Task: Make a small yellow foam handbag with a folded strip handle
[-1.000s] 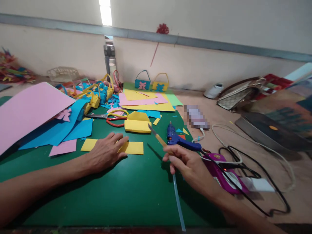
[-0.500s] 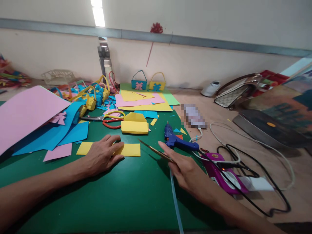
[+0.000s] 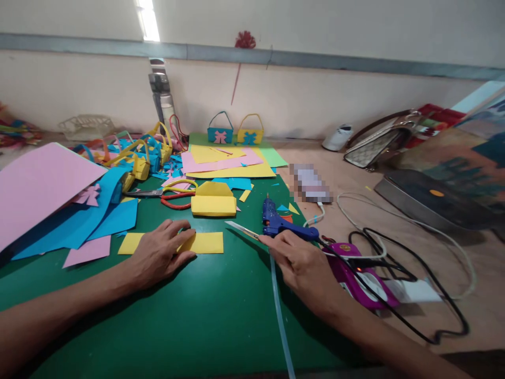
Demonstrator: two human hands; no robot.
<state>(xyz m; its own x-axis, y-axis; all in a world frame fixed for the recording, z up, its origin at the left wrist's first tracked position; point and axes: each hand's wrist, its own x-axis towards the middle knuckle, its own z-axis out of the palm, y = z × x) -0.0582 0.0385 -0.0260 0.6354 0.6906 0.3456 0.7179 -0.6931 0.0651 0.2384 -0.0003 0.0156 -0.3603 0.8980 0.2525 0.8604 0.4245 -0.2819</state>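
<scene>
My left hand [image 3: 162, 252] lies over the middle of a flat yellow paper strip [image 3: 209, 242], its fingers spread and resting on it. The strip sticks out on both sides of the hand, on a green mat [image 3: 221, 310]. In my right hand [image 3: 302, 260] is a craft knife [image 3: 242, 230], its pointed blade toward the strip and clear of its right end. Just behind the strip stands a folded yellow paper box with a raised flap [image 3: 213, 206]. Beside that box lie scissors [image 3: 179, 196] with yellow and red handles. A blue glue gun [image 3: 284, 225] rests beyond my right hand.
Pink sheets [image 3: 47, 184] and blue sheets [image 3: 106, 210] cover the left side. Small paper bags [image 3: 140, 167] and scraps sit behind them. Two finished paper bags [image 3: 220, 135] stand at the back. On the right are a phone [image 3: 311, 183], a purple power strip [image 3: 363, 279] and loose cables.
My right hand has turned the craft knife, so its blade now shows its flat side. My left hand stays on the yellow strip. The whole view has shifted slightly.
</scene>
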